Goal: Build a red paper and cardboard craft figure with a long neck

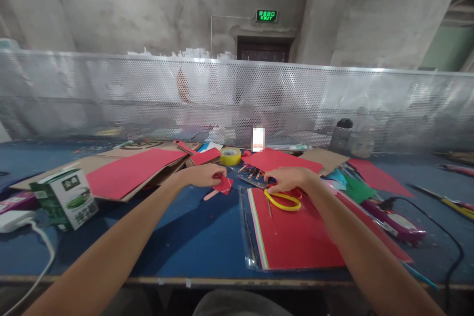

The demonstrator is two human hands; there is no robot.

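Observation:
Between the thumb and fingers of my left hand is a small piece of red paper, its fingers closed on it. My right hand grips a pair of scissors with yellow handles near where the blades join. The blades point left towards the red paper piece, apart from it. Beneath the scissors lies a clear sleeve holding a stack of coloured paper, red sheet on top. A pale strip rests on the blue table just below my left hand.
Red sheets on cardboard and a green-white box stand left. Yellow tape sits behind my hands. Rightward are a purple power strip with a black cable and a dark bottle. A perforated metal screen borders the back.

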